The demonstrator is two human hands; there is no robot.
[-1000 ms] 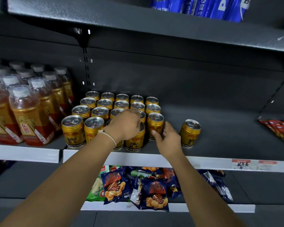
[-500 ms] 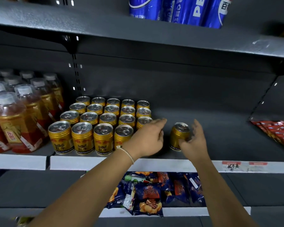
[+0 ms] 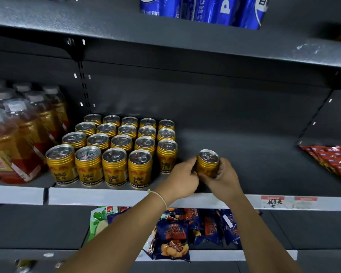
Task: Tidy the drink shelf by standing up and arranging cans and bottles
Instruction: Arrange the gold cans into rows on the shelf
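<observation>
A lone gold can point(image 3: 207, 163) stands upright on the dark shelf point(image 3: 254, 154), apart and to the right of a block of several gold cans point(image 3: 114, 146) set in neat rows. My left hand point(image 3: 182, 177) grips the lone can from its left side. My right hand point(image 3: 222, 176) grips it from the right and front, fingers curled round its lower half. The can's silver top stays visible between both hands.
Orange-labelled tea bottles point(image 3: 14, 138) crowd the left end. Red packets point(image 3: 335, 160) lie at the right end. Blue cans point(image 3: 203, 8) stand on the upper shelf. Snack bags point(image 3: 177, 233) fill the lower shelf. A white price strip point(image 3: 106, 196) edges the shelf front.
Both hands left the can block and moved right to the lone can; they now hold it between them. The view has shifted to the right.
</observation>
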